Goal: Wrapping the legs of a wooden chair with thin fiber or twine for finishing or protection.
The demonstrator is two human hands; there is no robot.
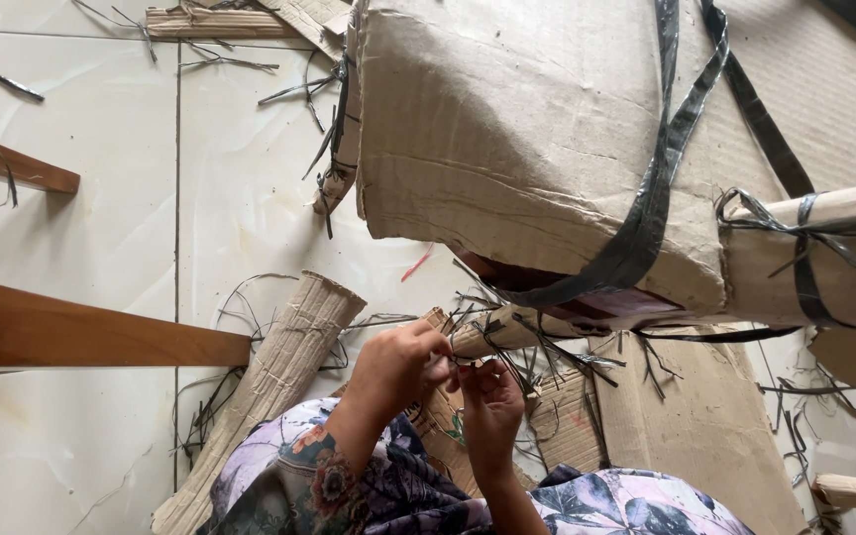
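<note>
Head view looks down at two hands w/ a big cardboard-wrapped furniture piece (537,139) above them; left hand (396,369) & right hand (492,404) meet just under a wrapped leg (507,330); both pinch a thin black strap (500,349) tied round that leg, fingers closed on it, tips nearly touching. Strap looks light, thin, bendy, prob. a bit slick & stiff at the cut ends; best held near the knot, close to the leg, w/ fingertips. Cardboard looks soft, rough, easy to tear. Wrists bend up, forearms come from the flower-print sleeves (349,485) at the bottom; left one sits a bit higher. Wider black tape (646,218) wraps the big piece. Rolled cardboard (279,367) lies on the tile floor (81,248) near the left hand; wood chair part (81,332) is at far left; strap bits lie all about.
</note>
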